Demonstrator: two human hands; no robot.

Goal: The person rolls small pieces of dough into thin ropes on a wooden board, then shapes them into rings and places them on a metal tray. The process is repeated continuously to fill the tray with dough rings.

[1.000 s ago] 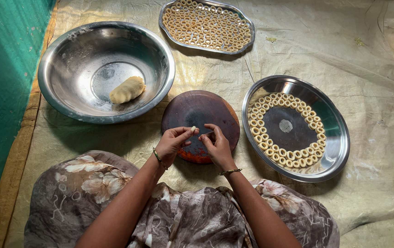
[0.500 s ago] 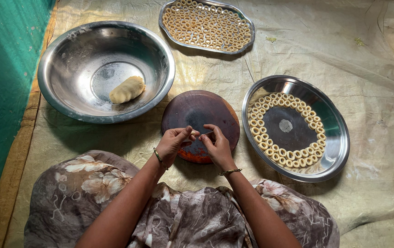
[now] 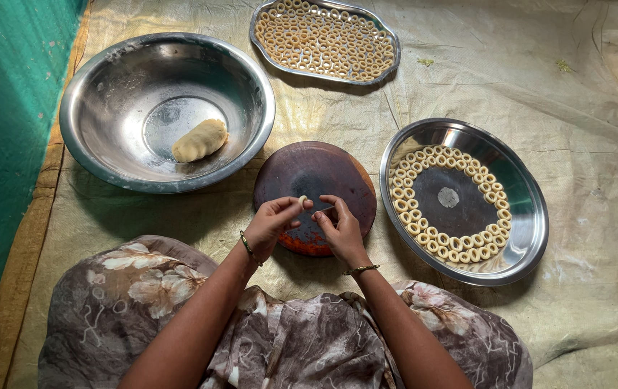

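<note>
Pale sheeting [image 3: 525, 79] covers the floor, with a green wall [image 3: 6, 144] at left. Near the middle, the left hand [image 3: 271, 225] and right hand [image 3: 339, 229] meet over a round dark board [image 3: 302, 169], fingers pinched closed on a small dough piece [image 3: 302, 199]. Far left, a steel bowl [image 3: 107, 68] holds a dough lump [image 3: 199, 140]. At right, a round tray [image 3: 532, 216] carries dough rings [image 3: 430, 238]; a far tray [image 3: 388, 39] is full of them.

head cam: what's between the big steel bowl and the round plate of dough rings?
Head view: the round dark wooden board lies between the steel bowl and the round plate, with both hands pinching a small dough piece over it.
</note>
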